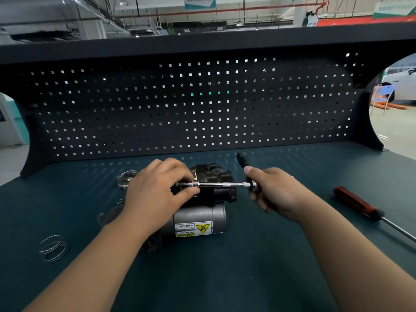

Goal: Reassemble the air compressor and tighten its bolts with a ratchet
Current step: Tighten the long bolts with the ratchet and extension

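Observation:
The air compressor (202,218) lies on the green bench, a grey cylinder with a yellow warning label and a black head at its far end. A chrome ratchet extension bar (219,184) runs level across the black head. My left hand (157,190) pinches the bar's left end against the compressor. My right hand (275,191) grips the ratchet at its head, and the black handle (242,159) sticks up and away from it.
A red-handled screwdriver (358,206) lies at the right. A coiled wire spring (54,247) sits front left, and a metal ring clamp (126,177) lies behind my left hand. The black pegboard (202,109) closes the back of the bench.

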A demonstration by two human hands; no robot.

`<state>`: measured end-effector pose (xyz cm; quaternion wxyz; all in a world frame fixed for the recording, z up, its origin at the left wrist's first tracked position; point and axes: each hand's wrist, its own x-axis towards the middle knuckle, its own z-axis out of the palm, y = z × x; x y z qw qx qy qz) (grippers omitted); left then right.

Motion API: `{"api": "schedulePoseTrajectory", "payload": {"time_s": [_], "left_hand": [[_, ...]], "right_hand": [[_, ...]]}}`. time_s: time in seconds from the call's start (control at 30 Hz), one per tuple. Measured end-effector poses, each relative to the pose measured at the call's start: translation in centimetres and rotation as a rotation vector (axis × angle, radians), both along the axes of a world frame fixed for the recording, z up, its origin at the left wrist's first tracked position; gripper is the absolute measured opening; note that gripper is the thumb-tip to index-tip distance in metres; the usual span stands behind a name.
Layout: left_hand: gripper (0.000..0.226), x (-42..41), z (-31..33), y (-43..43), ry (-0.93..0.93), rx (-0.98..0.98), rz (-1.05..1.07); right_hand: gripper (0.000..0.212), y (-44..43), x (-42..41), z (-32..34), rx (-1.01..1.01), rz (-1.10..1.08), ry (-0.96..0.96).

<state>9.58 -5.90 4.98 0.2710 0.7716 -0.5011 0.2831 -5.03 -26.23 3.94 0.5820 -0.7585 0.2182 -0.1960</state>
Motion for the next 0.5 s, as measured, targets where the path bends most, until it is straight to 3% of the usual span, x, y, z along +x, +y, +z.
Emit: {"api": "schedulePoseTrajectory", "payload": {"time_s": [0.17, 0.27, 0.37, 0.5], "left_hand": [[0.013, 0.0, 0.0, 0.0, -0.011, 0.005, -0.002], [0.013, 0.0, 0.1, -0.2, 0.038, -0.017, 0.013], [0.016, 0.0, 0.1, -0.2, 0.094, -0.038, 0.024], [0.025, 0.0, 0.0, 0.0, 0.206, -0.098, 0.015]], "right_hand": [[0.012, -0.9, -0.6, -0.5, 0.173, 0.123, -0.221], [0.022, -1.3, -0.1, -0.5, 0.148, 0.142, -0.362], [0.026, -1.4, 0.1, -0.6, 0.09, 0.099, -0.392], [0.012, -0.9, 0.0, -0.2, 0.089, 0.052, -0.353]]}}
